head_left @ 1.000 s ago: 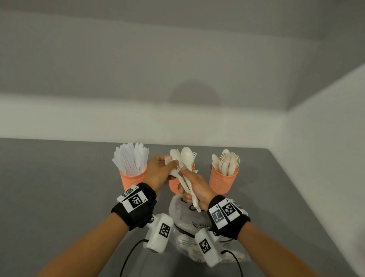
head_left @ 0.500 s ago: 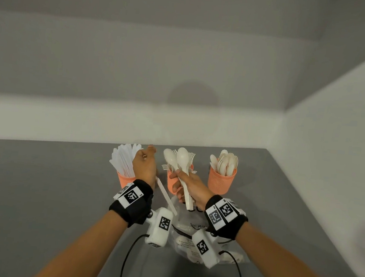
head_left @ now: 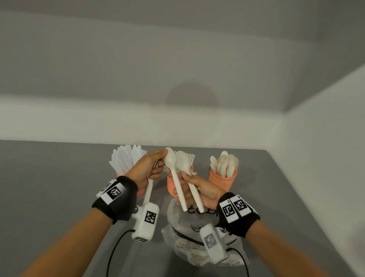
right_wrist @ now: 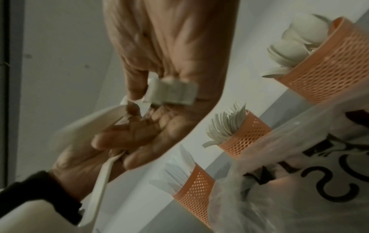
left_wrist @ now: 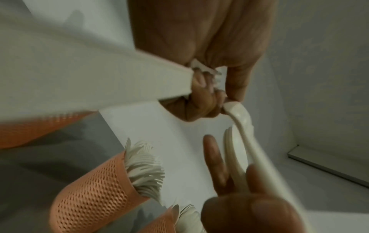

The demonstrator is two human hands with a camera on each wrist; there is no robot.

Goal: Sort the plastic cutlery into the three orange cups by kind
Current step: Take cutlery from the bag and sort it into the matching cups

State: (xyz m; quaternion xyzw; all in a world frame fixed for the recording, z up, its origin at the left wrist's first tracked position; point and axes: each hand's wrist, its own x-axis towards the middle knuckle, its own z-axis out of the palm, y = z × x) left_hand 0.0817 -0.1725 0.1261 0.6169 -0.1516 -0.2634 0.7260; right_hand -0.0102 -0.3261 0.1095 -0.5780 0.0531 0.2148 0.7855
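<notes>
My right hand (head_left: 203, 190) grips the handles of two white spoons (head_left: 171, 159), bowls up, in front of the middle orange cup (head_left: 170, 184), which holds forks. My left hand (head_left: 144, 171) holds a white fork (head_left: 149, 190), handle hanging down, and its fingertip touches the bowl of the left spoon. In the left wrist view the fork's tines (left_wrist: 217, 78) sit among my curled fingers, beside the spoon's tip (left_wrist: 233, 108). The left cup (head_left: 140, 191) holds knives (head_left: 126, 160) and is mostly hidden by my left hand. The right cup (head_left: 222, 181) holds spoons.
A crumpled clear plastic bag (head_left: 190, 236) with black print lies on the grey table (head_left: 41, 181) under my wrists. White walls close off the table at the back and on the right. Cables hang from both wrist cameras.
My left hand pulled the fork out of the bunch and off to the left by the knife cup; it has now swung back right and touches the spoons. My right hand stayed put.
</notes>
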